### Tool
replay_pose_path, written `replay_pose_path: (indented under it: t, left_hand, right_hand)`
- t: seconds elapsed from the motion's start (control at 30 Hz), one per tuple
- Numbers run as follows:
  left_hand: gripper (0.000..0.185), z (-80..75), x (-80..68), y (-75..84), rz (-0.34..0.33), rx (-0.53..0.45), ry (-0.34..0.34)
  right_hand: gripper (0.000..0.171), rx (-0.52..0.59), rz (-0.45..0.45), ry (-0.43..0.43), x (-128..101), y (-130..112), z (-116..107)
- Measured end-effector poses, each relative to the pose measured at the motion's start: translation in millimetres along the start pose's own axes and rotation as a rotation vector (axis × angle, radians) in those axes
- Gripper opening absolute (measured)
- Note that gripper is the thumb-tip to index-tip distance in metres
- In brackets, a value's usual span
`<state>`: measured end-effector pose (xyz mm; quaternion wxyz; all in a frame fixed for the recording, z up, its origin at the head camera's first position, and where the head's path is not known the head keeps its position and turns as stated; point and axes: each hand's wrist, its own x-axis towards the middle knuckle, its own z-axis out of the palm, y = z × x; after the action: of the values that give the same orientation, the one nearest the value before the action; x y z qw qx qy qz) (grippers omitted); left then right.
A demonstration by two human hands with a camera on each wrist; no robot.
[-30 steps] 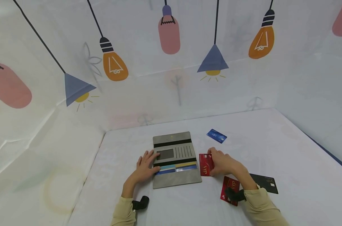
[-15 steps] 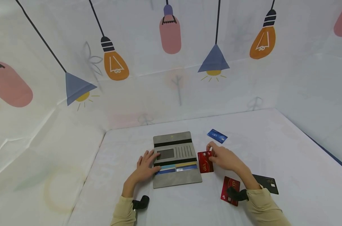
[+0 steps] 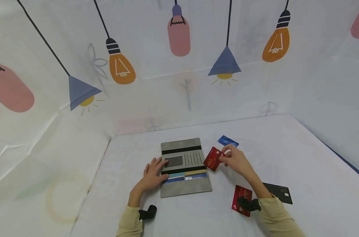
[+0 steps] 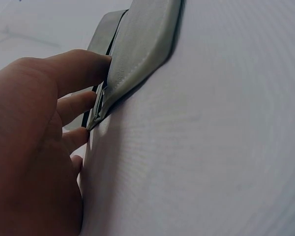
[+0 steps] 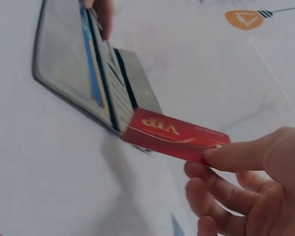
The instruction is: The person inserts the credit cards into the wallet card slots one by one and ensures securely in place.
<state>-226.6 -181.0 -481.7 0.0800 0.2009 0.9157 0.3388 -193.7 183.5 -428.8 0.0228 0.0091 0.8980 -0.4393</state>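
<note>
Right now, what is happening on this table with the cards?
A person sits at a white table with an open grey wallet lying flat. The left hand presses on the wallet's left edge with straight fingers. The right hand pinches a red card and holds it tilted at the wallet's right edge, not yet in a slot. Another red card, a black card and a blue card lie on the table.

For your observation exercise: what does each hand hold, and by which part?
Right hand pinches the red card by its right end; left hand holds nothing, pressing the wallet.
</note>
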Motion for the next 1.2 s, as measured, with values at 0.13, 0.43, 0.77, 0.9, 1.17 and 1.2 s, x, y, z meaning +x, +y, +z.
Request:
replay_pose_path:
  t: [0.13,0.43,0.77,0.9,1.17,1.2]
  left_hand:
    - [0.06,0.2,-0.4,-0.6,-0.002,0.006,-0.001]
    - [0.059,0.6,-0.5,-1.3,0.009,0.013,-0.01]
    - [0.059,-1.0,-0.2,-0.8,0.014,0.02,-0.003]
    - [0.059,-1.1,-0.2,-0.7,0.016,0.024,-0.002]
    - [0.059,-0.3,2.6,-3.1,0.009,0.031,-0.003]
    - [0.059,-0.2,2.8,-3.5,0.005,0.034,-0.002]
  right_hand:
    - [0.03,0.098,0.074,0.042,3.8,-3.4,17.1]
    - [0.03,0.212,0.113,0.11,13.3,-18.3,55.1]
    - [0.028,0.36,0.174,0.163,27.5,-32.0,72.9]
    - [0.028,0.426,0.192,0.176,30.0,-33.9,78.6]
    - [0.033,0.415,0.239,0.2,37.3,-36.0,85.6]
    - [0.033,0.404,0.237,0.202,37.7,-36.3,87.1]
